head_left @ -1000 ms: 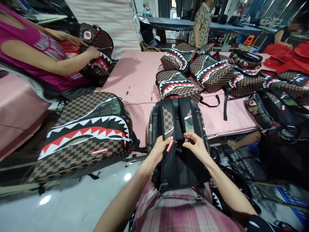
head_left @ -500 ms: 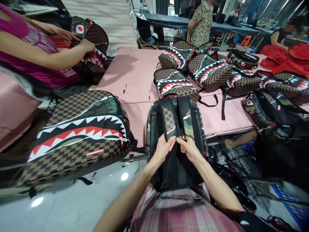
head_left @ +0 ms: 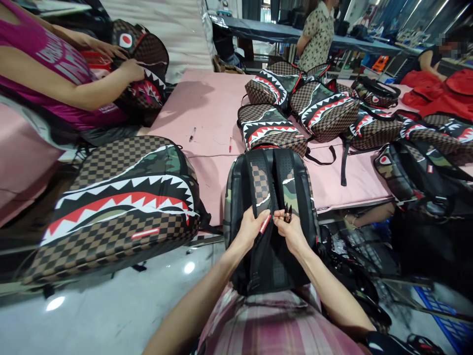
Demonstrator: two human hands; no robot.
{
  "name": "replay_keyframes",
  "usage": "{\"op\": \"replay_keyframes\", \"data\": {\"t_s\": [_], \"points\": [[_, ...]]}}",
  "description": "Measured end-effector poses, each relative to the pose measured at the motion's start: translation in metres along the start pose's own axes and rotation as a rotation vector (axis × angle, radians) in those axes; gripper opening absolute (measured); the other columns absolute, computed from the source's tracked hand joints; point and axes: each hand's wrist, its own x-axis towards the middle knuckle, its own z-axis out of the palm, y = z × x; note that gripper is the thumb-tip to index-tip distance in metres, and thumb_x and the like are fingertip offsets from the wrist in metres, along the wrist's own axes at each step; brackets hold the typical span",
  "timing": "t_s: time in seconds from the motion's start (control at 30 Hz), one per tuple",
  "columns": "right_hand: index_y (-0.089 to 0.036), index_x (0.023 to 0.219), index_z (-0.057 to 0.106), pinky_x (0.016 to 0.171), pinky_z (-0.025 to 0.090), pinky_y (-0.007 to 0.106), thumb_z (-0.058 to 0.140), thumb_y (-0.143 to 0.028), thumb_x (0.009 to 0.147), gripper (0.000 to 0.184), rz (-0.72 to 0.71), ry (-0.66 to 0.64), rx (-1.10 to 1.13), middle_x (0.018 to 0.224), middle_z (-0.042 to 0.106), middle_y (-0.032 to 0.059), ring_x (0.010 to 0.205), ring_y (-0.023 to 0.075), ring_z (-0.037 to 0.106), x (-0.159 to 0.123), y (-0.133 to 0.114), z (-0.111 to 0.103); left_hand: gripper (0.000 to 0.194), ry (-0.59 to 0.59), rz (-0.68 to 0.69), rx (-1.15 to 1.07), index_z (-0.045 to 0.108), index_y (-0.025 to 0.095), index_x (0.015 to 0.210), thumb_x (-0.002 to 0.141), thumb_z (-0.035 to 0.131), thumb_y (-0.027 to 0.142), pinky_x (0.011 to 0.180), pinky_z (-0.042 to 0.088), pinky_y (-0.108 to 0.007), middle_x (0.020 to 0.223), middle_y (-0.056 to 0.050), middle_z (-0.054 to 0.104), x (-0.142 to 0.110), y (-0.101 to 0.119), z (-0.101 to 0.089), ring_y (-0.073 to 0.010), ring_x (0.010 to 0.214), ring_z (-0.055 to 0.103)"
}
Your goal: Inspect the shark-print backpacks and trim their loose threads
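Observation:
A black backpack [head_left: 236,197] with checked and camouflage panels rests on my lap against the table edge, its straps facing up. My left hand [head_left: 253,228] grips the left shoulder strap [head_left: 261,185] beside a small red-and-white label [head_left: 265,224]. Just right of it, my right hand [head_left: 290,228] is closed around small black thread snips [head_left: 287,212], whose blades point up and away from me. Thumb and forefinger of that hand are pinched together near the strap; whether a thread is between them is too small to tell.
A shark-mouth backpack [head_left: 121,202] stands at my left. Several more backpacks [head_left: 325,108] crowd the pink table [head_left: 210,108], with a pen [head_left: 192,134] and a red marker [head_left: 230,144]. At upper left, a co-worker's hands [head_left: 125,69] handle another bag. A blue crate [head_left: 439,315] sits lower right.
My right hand has shifted slightly right, away from my left hand and the label, and the snips' blades now show more upright. My left hand keeps its hold on the strap.

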Motion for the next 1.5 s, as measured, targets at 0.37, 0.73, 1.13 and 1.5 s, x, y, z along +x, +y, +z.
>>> {"op": "replay_keyframes", "data": {"t_s": [0.37,0.73,1.13,1.5], "points": [[-0.021,0.081,0.068,0.068,0.047,0.029,0.053,-0.023,0.079,0.016,-0.536,0.07,-0.666,0.083,0.069,0.0035,0.074,0.0172,0.063,-0.008,0.003,-0.012,0.036,0.056,0.097,0.136,0.063,0.014,0.097,0.067,0.066,0.034,0.082,0.043,-0.031,0.097,-0.008,0.066,0.006,-0.016,0.002,-0.0227,0.092,0.058],[-0.016,0.077,0.06,0.053,0.038,0.023,0.045,-0.011,0.076,0.016,-0.817,0.192,-1.11,0.073,0.062,0.0053,0.061,0.0138,0.055,-0.002,0.006,-0.013,0.031,0.027,0.042,0.065,0.063,0.014,0.087,0.062,0.07,0.03,0.077,0.044,-0.029,0.085,-0.005,0.067,0.001,-0.01,0.006,-0.0207,0.084,0.058],[-0.02,0.087,0.067,0.07,0.047,0.025,0.049,-0.023,0.084,0.019,-0.764,-0.012,-0.813,0.088,0.067,0.0054,0.081,0.0156,0.062,-0.005,-0.005,-0.027,0.033,-0.007,-0.052,-0.047,0.064,0.012,0.089,0.063,0.069,0.031,0.076,0.043,-0.03,0.086,-0.006,0.067,-0.002,0.002,0.001,-0.0181,0.079,0.058],[-0.017,0.075,0.061,0.053,0.036,0.021,0.043,-0.007,0.08,0.021,-1.001,0.02,-1.302,0.074,0.064,0.0034,0.056,0.0098,0.054,-0.009,-0.002,-0.011,0.026,0.004,-0.054,0.003,0.062,0.013,0.073,0.06,0.071,0.033,0.062,0.04,-0.025,0.067,0.0,0.061,-0.005,0.006,0.0,-0.0133,0.062,0.051]]}}
